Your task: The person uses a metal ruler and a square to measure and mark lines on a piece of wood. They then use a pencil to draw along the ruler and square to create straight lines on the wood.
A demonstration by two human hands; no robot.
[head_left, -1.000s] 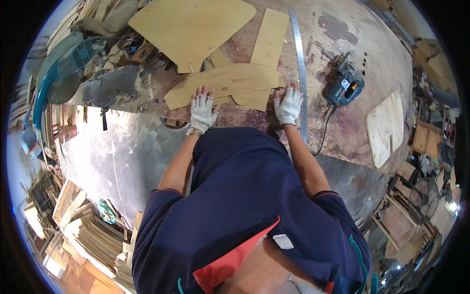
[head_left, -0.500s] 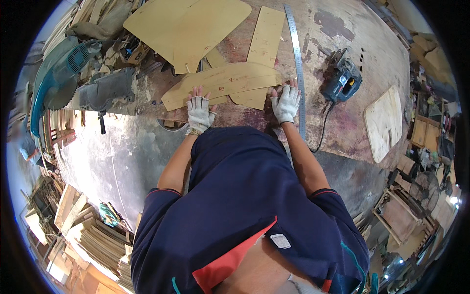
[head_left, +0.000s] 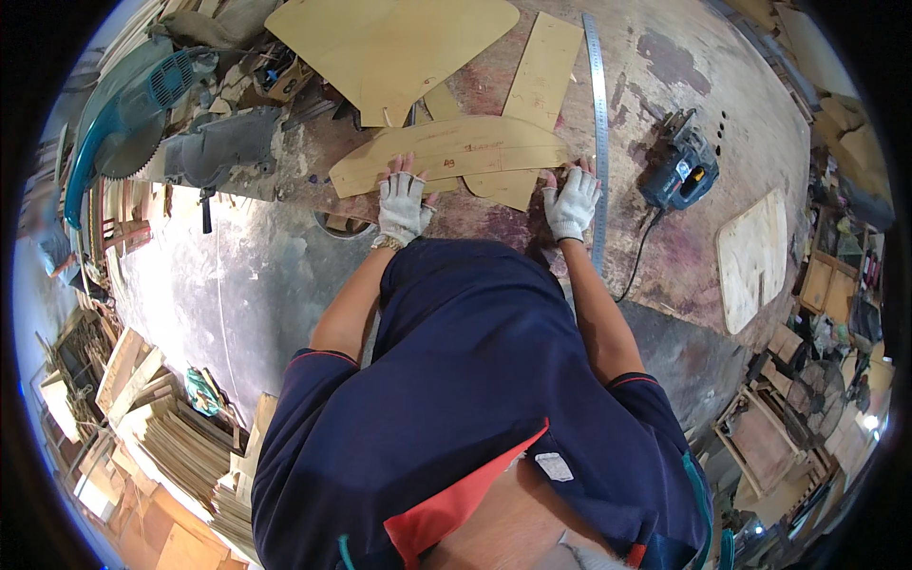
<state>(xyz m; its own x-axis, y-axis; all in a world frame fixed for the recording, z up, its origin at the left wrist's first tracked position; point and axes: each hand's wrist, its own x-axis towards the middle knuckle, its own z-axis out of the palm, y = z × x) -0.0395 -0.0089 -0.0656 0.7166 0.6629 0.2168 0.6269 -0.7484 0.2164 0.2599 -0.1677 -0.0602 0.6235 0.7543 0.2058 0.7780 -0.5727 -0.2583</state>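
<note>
A long curved tan template [head_left: 427, 152], with red handwritten marks, lies flat on the worktable in front of me. My left hand [head_left: 405, 205], in a white fingerless glove, rests with fingers stretched out on its near edge. At its right end my right hand [head_left: 574, 199], gloved alike, lies with spread fingers. Just beside the right fingers runs a long metal ruler [head_left: 599, 104]. More flat tan pieces sit beyond and under the curved one: a large sheet [head_left: 389, 47], a straight strip [head_left: 543, 71] and a smaller piece [head_left: 503, 186].
A corded jigsaw [head_left: 679, 171] stands right of the ruler, near a pale rounded board [head_left: 752, 258]. At the left is a teal mitre saw [head_left: 128, 128] with an exposed toothed blade. Stacked wood strips [head_left: 180, 456] fill the lower left. A round hole [head_left: 344, 225] opens near my left wrist.
The whole view has shifted slightly, so the table's things appear further right. Both hands keep nearly the same places along the curved template.
</note>
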